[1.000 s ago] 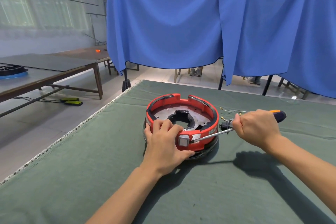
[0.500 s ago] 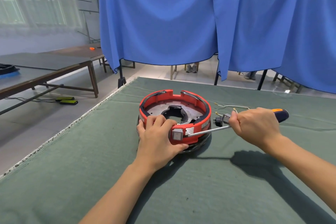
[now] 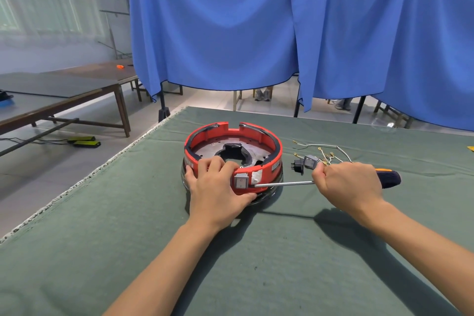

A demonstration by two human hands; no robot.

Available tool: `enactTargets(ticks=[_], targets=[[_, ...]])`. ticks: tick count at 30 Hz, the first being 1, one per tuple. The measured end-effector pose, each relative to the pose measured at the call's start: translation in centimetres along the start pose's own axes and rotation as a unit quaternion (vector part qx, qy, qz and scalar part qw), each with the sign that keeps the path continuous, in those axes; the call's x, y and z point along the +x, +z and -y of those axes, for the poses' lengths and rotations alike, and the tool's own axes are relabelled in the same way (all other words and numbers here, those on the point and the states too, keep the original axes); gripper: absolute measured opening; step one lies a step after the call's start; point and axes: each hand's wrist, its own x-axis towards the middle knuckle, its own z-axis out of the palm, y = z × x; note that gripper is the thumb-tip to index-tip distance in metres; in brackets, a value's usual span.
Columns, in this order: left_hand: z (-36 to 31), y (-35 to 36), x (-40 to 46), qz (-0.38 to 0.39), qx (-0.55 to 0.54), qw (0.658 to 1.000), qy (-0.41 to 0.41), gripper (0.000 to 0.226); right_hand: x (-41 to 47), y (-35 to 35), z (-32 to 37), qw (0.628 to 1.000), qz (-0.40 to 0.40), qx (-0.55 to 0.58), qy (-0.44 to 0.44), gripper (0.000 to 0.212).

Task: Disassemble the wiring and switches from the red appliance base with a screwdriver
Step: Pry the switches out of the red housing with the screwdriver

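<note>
Your table [image 3: 128, 251] wears a green felt cloth. On it you have the red appliance base [image 3: 256, 136]; just to its right lie a loose grey rocker switch [image 3: 310, 161], a black connector [image 3: 297, 165] and pale wires [image 3: 323, 147].

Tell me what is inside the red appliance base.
Inside the red appliance base lies a grey metal plate with a dark-rimmed central opening. The left hand grips the near rim, covering part of the interior there; any wiring inside cannot be seen.
</note>
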Motion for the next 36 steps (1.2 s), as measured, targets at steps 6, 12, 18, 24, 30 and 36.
enactTargets(ticks=[6,12,18,24,30,36], targets=[[0.2,0.1,0.1,-0.003,-0.008,1.0,0.003,0.057,1.1,0.2,-0.2,0.997,0.066,-0.026,-0.019,0.054],[0.4,0.2,0.3,-0.001,0.005,1.0,0.002,0.057,2.5,-2.5,0.1,0.987,0.086,-0.121,-0.052,0.053],[0.4,0.0,-0.2,-0.001,-0.021,1.0,0.008,0.057,3.8,-4.3,0.7,0.991,0.053,-0.099,-0.077,0.054],[0.9,-0.6,-0.3,0.015,-0.066,0.997,0.043,0.058,3.8,-0.9,0.2,0.996,0.012,-0.005,-0.083,0.053],[1.2,-0.5,-0.2,0.018,-0.066,0.996,0.051,0.058,3.3,2.3,0.3,0.989,-0.081,0.092,-0.088,0.056],[1.4,-0.4,-0.2,0.019,-0.062,0.996,0.055,0.056,2.9,4.1,1.3,0.986,-0.087,0.103,-0.1,0.054]])
